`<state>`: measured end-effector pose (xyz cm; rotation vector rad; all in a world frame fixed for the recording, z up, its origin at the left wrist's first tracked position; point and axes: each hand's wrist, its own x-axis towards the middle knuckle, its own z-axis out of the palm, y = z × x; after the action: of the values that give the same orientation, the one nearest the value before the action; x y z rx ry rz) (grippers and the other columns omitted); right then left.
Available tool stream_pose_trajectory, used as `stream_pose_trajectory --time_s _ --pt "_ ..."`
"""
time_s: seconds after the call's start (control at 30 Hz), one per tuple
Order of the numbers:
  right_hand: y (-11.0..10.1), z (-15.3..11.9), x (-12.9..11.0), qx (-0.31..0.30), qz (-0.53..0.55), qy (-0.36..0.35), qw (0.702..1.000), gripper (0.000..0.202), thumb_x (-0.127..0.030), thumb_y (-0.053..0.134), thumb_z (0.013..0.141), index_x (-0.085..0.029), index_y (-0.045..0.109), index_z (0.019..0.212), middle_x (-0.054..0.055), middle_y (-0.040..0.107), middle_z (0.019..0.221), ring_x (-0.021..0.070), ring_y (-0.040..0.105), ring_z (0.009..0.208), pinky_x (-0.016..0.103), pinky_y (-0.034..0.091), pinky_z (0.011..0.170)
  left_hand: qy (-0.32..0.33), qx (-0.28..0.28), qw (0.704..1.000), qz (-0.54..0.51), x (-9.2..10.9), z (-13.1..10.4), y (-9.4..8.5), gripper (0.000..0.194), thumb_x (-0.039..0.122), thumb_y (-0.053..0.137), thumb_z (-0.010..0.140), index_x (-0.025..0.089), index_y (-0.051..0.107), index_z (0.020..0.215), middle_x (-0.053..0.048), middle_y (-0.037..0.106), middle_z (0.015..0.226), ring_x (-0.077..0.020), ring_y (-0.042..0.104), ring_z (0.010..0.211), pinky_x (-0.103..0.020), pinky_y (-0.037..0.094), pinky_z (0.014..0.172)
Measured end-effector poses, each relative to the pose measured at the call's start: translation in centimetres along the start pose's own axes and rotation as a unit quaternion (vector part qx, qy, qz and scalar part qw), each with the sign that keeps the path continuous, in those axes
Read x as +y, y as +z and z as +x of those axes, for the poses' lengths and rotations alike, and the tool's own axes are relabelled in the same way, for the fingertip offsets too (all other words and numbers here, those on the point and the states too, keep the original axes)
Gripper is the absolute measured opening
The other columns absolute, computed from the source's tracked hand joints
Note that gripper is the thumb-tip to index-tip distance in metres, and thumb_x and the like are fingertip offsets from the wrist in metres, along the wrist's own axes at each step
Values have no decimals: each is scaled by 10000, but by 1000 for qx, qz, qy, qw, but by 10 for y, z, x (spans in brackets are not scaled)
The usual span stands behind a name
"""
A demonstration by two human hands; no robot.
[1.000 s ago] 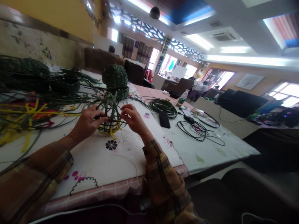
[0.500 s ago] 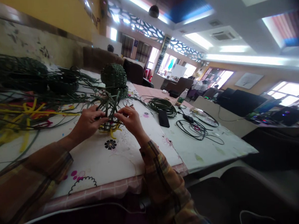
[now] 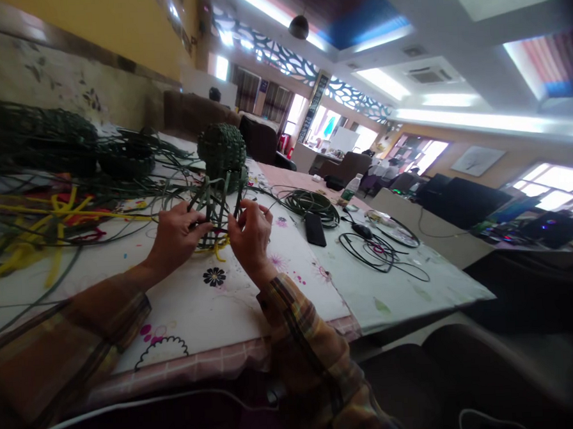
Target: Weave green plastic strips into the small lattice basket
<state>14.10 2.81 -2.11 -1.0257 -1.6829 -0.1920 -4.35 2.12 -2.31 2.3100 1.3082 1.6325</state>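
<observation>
A small, loosely woven basket (image 3: 215,200) of dark green strips stands on the table in front of me, loose strip ends sticking up from it. Yellow strip ends (image 3: 220,251) poke out at its base. My left hand (image 3: 178,236) pinches green strips at the basket's left side, thumb pointing inward. On the right side my right hand (image 3: 252,237) has its fingers curled around a green strip against the basket. Both hands hide part of the weave. Just behind stands a rounded, tightly woven green piece (image 3: 221,146).
Green woven baskets (image 3: 46,134) and loose strips lie at the left, with yellow strips (image 3: 51,220) nearer me. To the right are a coil of green strip (image 3: 309,203), a black phone (image 3: 315,229), a mouse (image 3: 361,230), a bottle (image 3: 351,187) and a black coil (image 3: 372,251).
My right hand has turned more upright, its fingers now curled closer to the basket. The left hand keeps its pinch. The whole view has shifted slightly.
</observation>
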Motion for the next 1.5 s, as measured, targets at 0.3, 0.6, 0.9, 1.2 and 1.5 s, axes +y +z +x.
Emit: stream_pose_trajectory --time_s 0.3,0.6,0.9,1.2,1.5 --pt "-4 4 9 -40 -102 -120 987 229 -282 530 1075 -294 759 1088 7 588 766 203 530 811 445 320 1106 -18 0 1000 -6 -3 0 -1 238 410 659 893 213 709 769 -32 543 768 -215 556 733 -354 389 693" --pt "-6 7 4 -156 -167 -97 969 189 -396 714 989 -361 785 1161 42 674 1224 247 524 1230 504 146 1248 -43 -13 999 -4 -9 2 -6 214 329 653 917 151 746 846 -20 515 801 -178 524 739 -323 386 687" --pt "-4 1 -9 -161 -151 -12 975 130 -347 672 1000 -307 785 948 51 596 1407 286 432 1408 583 153 1272 1 -22 988 152 -1 0 -2 220 318 629 966 152 747 880 -70 559 850 -254 559 848 -395 355 785" --pt "2 -6 -35 -149 -164 62 973 186 -315 581 1033 -278 755 976 106 618 1327 319 496 1319 590 263 1199 -37 -16 968 247 19 0 -4 268 327 572 1030 188 683 830 -99 572 918 -298 531 937 -439 303 843" --pt "-1 -1 -74 -356 -88 181 912 305 -329 495 1064 -210 558 1338 96 791 1037 262 725 999 340 489 803 -39 -15 958 285 1 2 -6 264 313 576 1005 177 697 813 -111 590 901 -298 559 903 -427 289 790"
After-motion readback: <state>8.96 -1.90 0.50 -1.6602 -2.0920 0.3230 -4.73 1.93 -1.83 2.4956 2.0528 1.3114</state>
